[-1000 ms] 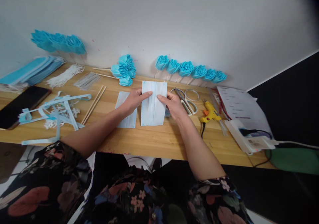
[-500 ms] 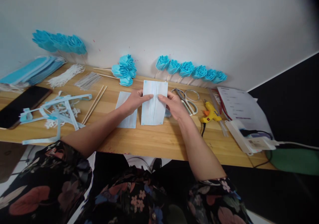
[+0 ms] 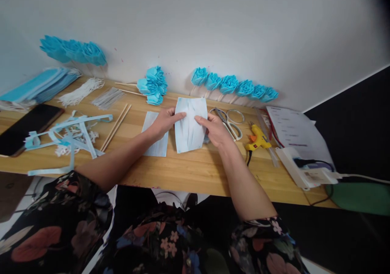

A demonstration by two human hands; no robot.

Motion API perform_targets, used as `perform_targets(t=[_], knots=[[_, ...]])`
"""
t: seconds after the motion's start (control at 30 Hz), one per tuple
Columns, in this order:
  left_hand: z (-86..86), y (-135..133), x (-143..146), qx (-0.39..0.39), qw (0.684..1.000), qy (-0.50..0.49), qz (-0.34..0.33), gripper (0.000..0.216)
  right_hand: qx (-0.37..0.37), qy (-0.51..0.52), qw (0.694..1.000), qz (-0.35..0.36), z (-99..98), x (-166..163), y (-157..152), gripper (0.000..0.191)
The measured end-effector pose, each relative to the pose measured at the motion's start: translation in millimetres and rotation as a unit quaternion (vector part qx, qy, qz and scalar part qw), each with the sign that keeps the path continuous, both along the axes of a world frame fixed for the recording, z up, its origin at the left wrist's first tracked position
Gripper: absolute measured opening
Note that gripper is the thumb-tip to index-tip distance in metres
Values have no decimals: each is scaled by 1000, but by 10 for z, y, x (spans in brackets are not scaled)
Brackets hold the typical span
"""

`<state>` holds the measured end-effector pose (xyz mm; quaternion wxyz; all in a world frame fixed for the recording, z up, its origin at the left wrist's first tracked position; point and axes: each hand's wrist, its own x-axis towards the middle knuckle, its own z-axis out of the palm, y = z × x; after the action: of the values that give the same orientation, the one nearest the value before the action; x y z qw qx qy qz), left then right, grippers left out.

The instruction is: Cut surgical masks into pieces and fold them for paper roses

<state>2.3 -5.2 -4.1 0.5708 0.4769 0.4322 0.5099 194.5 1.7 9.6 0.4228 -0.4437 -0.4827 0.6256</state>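
Both hands' fingers [image 3: 178, 117] pinch a pale sheet [image 3: 189, 129] by its side edges, left hand [image 3: 161, 124] and right hand [image 3: 215, 129] closed on it, over the middle of the worktop [image 3: 183, 172]. A second sheet [image 3: 154, 146] lies just left, scissors [image 3: 228, 122] just right.

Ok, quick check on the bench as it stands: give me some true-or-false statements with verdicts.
The left hand and the right hand both hold the pale blue pleated fabric sheet. True.
The yellow hot glue gun lies on the wooden table, right of the white-handled metal scissors. True.
The scissors lie left of the left hand. False: they lie just right of the right hand.
The black flat phone lies at the table's right end. False: it lies at the left end.
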Motion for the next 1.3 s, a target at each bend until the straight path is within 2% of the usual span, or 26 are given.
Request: perform_targets(t=[0.13, 0.63, 0.9, 1.3], knots=[[-3, 0, 1, -3, 1000, 7, 3, 34, -11, 33, 999, 15, 24, 17, -2, 43], [6, -9, 4, -3, 999, 27, -25, 45, 1, -1, 1000, 14, 10, 27, 0, 47], [22, -32, 26, -17, 999, 23, -28, 51, 58, -60, 996, 17, 5, -58, -49, 48], [61, -53, 16, 28, 998, 46, -40, 46, 36, -33, 999, -6, -30, -27, -10, 51]])
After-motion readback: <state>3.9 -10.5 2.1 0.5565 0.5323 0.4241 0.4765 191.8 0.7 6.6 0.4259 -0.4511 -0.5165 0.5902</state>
